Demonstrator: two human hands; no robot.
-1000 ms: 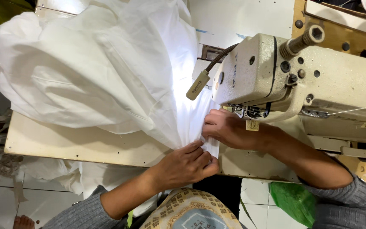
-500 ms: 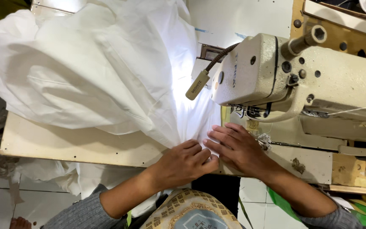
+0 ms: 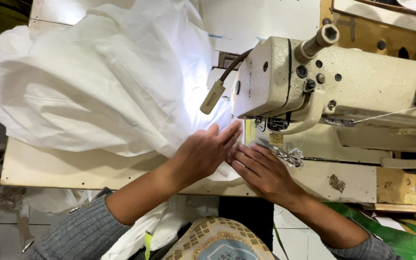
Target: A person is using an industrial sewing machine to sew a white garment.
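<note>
My left hand [image 3: 203,153] lies flat, fingers spread, gripping nothing, pressing the white fabric [image 3: 102,82] just left of the sewing machine [image 3: 333,86] head, nearer it than my open right hand [image 3: 261,169].

My left hand [image 3: 203,154] no longer sits curled at the near edge of the counter [image 3: 73,168]; it now lies flat and stretched out on the white fabric [image 3: 97,86], its fingers [image 3: 229,132] reaching up toward the head of the sewing machine [image 3: 314,86]. My right hand [image 3: 261,171], which a second ago pinched the cloth right under the machine head, is now drawn back toward the near edge and lies open, palm down, just beside the left. The fabric bulk has slid a little further over the left edge of the counter. My view has also drifted slightly, showing more of the counter to the right of the machine.
</note>
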